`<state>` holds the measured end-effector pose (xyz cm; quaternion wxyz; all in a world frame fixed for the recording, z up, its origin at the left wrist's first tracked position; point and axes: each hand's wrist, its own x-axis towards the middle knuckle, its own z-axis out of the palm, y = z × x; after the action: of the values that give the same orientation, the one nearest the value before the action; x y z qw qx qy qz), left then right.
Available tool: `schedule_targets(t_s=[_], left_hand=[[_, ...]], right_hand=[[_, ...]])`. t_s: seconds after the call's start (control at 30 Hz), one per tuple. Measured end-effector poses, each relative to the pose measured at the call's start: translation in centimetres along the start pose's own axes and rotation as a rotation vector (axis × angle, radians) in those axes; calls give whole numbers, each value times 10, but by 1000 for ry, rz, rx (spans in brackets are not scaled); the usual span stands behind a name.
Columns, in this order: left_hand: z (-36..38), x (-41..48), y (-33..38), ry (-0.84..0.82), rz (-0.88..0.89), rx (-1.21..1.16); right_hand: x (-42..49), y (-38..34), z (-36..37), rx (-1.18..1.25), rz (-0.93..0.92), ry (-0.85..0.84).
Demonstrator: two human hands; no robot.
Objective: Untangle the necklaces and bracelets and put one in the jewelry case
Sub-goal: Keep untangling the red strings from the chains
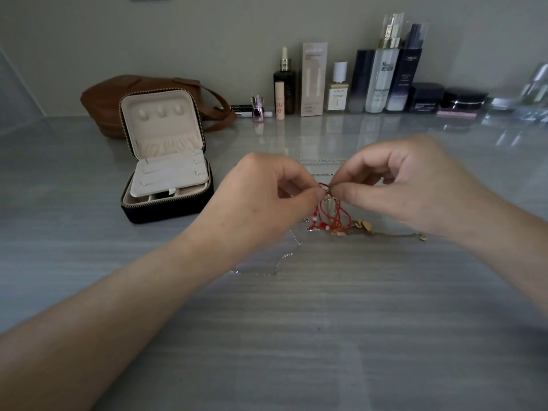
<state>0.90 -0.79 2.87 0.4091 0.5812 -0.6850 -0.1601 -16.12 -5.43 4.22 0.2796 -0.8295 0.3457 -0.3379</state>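
Grey, streaked stone makes up the table [296,336] in front of you, with a row of cosmetic bottles [382,81] against the wall at one o'clock and a brown bag [100,105] at ten o'clock. Just in front of the bag stands the jewelry case [166,213], lid up, pale trays showing, nothing of the tangle in it yet.

At the centre your left hand [261,197] and right hand [409,188] meet. Each pinches the red cord bracelet [329,216] between thumb and forefinger at the top of the knot, the other fingers loosely curled. The red loops hang from the pinch to the table. A silver chain [284,258] trails off toward seven o'clock, and a gold chain [394,234] runs out toward four o'clock. Another thin silver chain [321,160] lies behind your hands at twelve o'clock.

You look to be early in the untangling, with nothing separated. Work the knot loose rather than pulling it: hold the two pinches close together and ease one red loop open at a time. Let the fine chains lie slack on the table, since tension would likely tighten the snarl or kink the links. Once a piece slides free, lift it clear toward ten o'clock, where the case waits.
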Motion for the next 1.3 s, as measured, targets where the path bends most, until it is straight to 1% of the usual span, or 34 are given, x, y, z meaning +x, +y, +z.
schedule_targets(t_s=[0.17,0.3,0.4,0.57,0.63,0.83,0.97,1.1,1.23,1.3], left_hand=[[-2,2,0,-6,11,42],[-5,2,2,-8,-8,51],[-6,2,2,-15,-11,59],[-7,3,3,-48,-69,-20],[-7,4,3,-63,-88,-54],[-6,1,5,-117,-115,-31],[-7,1,5,-116,-132,-68],[-7,0,6,-116,-166,-126],[-3,0,9,-177,-262,-252],[-1,-1,10,-188,-268,-274]], right_hand=[[0,1,-1,-45,7,52],[0,1,-1,-89,6,51],[1,2,-2,-77,19,74],[2,3,-3,-47,71,123],[3,4,-3,24,116,143],[4,0,-6,334,211,138],[5,0,-7,434,274,123],[5,0,-8,524,277,93],[4,0,-4,601,244,19],[4,-1,-3,615,223,-14]])
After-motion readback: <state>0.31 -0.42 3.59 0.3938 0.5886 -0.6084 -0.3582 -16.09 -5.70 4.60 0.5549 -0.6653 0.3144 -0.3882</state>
